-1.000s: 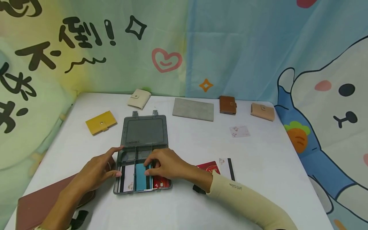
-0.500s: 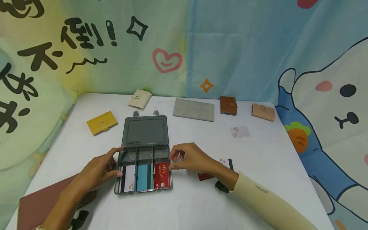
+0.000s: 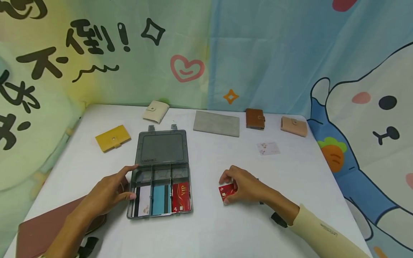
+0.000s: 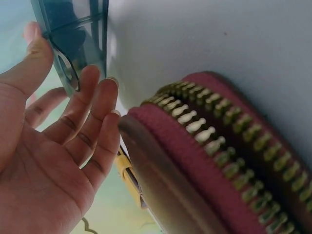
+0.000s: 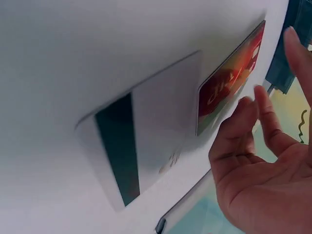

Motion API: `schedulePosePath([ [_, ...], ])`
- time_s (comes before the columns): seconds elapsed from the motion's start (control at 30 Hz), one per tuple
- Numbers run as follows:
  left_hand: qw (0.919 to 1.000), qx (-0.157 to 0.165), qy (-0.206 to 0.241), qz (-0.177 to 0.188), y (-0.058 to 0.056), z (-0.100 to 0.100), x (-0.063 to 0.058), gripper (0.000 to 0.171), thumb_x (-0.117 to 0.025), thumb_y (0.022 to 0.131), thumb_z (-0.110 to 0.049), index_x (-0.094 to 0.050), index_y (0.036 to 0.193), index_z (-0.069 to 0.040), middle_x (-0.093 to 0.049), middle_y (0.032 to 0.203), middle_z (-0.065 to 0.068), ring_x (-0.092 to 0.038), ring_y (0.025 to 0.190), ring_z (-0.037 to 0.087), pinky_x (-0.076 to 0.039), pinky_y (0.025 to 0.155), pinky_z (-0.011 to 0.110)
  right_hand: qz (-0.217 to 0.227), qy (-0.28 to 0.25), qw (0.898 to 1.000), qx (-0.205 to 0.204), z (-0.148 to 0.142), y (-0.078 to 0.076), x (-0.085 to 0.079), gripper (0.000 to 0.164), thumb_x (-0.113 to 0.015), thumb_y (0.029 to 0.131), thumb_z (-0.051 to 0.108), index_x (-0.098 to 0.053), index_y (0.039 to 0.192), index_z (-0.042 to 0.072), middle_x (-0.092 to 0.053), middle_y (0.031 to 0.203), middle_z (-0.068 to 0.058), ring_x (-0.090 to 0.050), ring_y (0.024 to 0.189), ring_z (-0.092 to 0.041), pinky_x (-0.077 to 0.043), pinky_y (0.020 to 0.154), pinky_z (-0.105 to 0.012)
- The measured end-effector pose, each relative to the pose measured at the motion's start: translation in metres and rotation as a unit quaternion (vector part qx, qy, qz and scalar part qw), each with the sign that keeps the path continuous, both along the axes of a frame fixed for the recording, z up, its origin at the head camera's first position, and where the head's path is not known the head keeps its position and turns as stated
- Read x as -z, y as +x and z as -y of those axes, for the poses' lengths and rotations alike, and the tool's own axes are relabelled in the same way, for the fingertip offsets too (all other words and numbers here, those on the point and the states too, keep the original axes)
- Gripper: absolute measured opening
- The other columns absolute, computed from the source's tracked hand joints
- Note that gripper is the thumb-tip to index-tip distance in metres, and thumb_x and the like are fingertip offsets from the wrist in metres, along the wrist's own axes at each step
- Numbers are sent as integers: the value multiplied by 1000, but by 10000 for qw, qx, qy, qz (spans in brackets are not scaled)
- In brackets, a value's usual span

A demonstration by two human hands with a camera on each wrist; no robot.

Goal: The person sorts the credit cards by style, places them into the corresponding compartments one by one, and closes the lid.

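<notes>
Right hand: poised over the loose red card, fingers (image 3: 222,178) half bent, thumb well apart from them; no firm hold shows, and whether skin touches card cannot be told.
Loose red card (image 3: 226,192): on the table under the right hand's fingertips, partly covered by the hand (image 3: 243,184).
Striped white card (image 5: 165,107): flat on the table beneath the right wrist, just beside the loose red card.
Left hand (image 3: 108,188): fingers loosely extended, not wrapped round anything; thumb and forefinger rest at the side of the hinged case (image 3: 162,148).
Hinged case: between the two hands, lid laid back.
Cards in place: the front row holds a white card (image 3: 145,200) nearest the left hand, then a teal card (image 3: 159,200), then a red VIP card (image 3: 181,197); this part looks done.
Cards outside: the loose red card and striped white card seem left to deal with; the translucent card (image 3: 268,148) lies beyond the right hand.
Zip wallet (image 3: 51,225): beside the left forearm.
</notes>
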State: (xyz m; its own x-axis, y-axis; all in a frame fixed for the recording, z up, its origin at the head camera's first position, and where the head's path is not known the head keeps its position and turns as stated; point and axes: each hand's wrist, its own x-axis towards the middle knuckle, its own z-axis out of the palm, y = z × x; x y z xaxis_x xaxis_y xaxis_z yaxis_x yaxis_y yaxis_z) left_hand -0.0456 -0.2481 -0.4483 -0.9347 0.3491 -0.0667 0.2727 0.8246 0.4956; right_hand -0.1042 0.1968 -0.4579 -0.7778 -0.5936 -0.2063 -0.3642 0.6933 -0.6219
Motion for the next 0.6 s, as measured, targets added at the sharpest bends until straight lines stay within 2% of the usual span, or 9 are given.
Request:
schedulePosePath([
  [0.13, 10000, -2, 0, 18, 0, 0, -1, 89, -81, 78, -35, -34, 151, -18, -65, 87, -3, -54, 70, 3, -47, 63, 28, -255, 493, 9984, 123, -1, 4, 1, 54, -95, 65, 34, -64, 108, 23, -55, 101, 5, -54, 96, -11, -48, 77, -29],
  [0.27, 10000, 5, -11, -45, -1, 0, -1, 88, -81, 79, -35, -34, 151, -19, -65, 86, -3, -54, 69, 2, -46, 63, 27, -397, 610, 9973, 90, 2, 4, 3, 51, -95, 66, 30, -62, 104, 21, -54, 100, 3, -54, 95, -11, -48, 77, -29],
  [0.43, 10000, 31, -7, -70, -1, 0, 0, 87, -81, 79, -35, -34, 151, -18, -65, 86, -4, -54, 69, 1, -46, 63, 27, -284, 463, 9985, 57, 7, 3, 2, 42, -93, 68, 23, -62, 96, 20, -57, 94, 5, -55, 89, -11, -48, 73, -28],
  [0.6, 10000, -9, -25, -62, 0, 0, 1, 88, -81, 79, -34, -34, 151, -18, -64, 85, -5, -53, 68, 1, -46, 63, 26, 86, -19, 10000, -37, 15, -1, -5, 23, -83, 82, 21, -61, 90, 22, -61, 81, 9, -56, 77, -12, -46, 65, -27],
])
